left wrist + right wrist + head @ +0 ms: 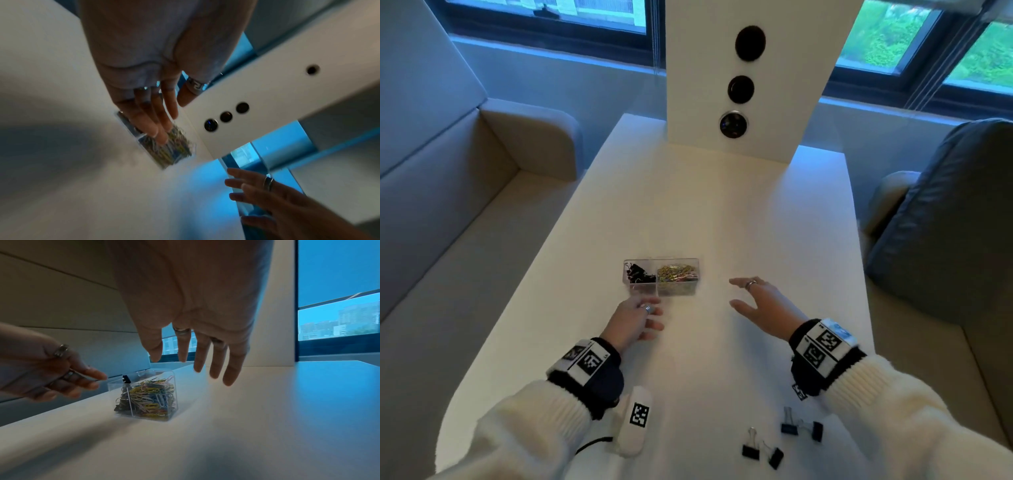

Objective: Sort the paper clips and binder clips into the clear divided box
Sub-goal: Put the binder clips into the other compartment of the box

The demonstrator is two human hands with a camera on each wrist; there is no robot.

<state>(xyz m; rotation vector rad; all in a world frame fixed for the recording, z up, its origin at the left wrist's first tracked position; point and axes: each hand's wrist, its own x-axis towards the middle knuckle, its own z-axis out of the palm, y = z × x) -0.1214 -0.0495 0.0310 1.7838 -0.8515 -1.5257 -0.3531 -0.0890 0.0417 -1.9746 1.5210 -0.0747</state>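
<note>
The clear divided box [661, 261] stands mid-table. Black binder clips [639, 274] fill its left compartment and coloured paper clips [677, 274] its right one. My left hand [650, 313] hovers at the box's near left corner with fingers extended and holding nothing; I cannot tell if it touches. My right hand [736, 293] is spread and empty, a short way right of the box. Several black binder clips [750, 447] [789, 425] lie loose near the front edge. The wrist views show the box [152, 395] [174, 151] beyond the straight fingers [195, 368] [156, 126].
A white tagged device [635, 419] with a cable lies by my left forearm. A white upright panel [743, 78] with round black openings stands at the table's far end. Sofas flank the white table [722, 212] on both sides.
</note>
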